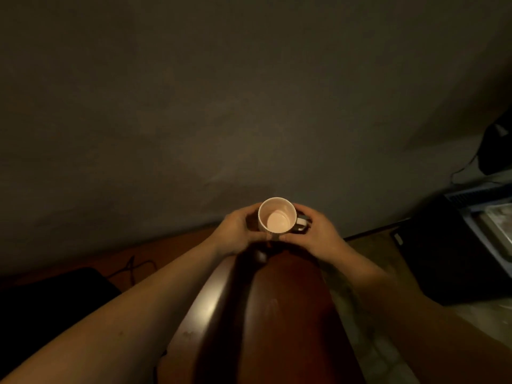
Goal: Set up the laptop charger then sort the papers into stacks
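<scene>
Left hand (238, 228): its fingers curl round the left side of the mug (277, 217).
Right hand (318, 231): it wraps round the right side, next to the handle (301, 223).
Mug: it is white, its open top faces up, and it looks empty. It sits in the middle of the frame, at the far end of the brown table (277, 314), close to the wall (221, 106). I cannot tell if its bottom touches the wood.
Charger: I cannot see it for sure. A thin dark cord (130, 268) lies at the lower left, beside a big dark thing (55, 295). It may belong to the charger, but it is too dark to tell.
Papers: none show here.
Step now: it looks like the mug is being put out of the way to make room.
How to do it well: keep the mug level and hold it snug with both hands. Set it down softly on a flat spot, well away from the table edge and the cord. Let go only when it stands by itself.
Watch out: the room is dim, so go slow.
</scene>
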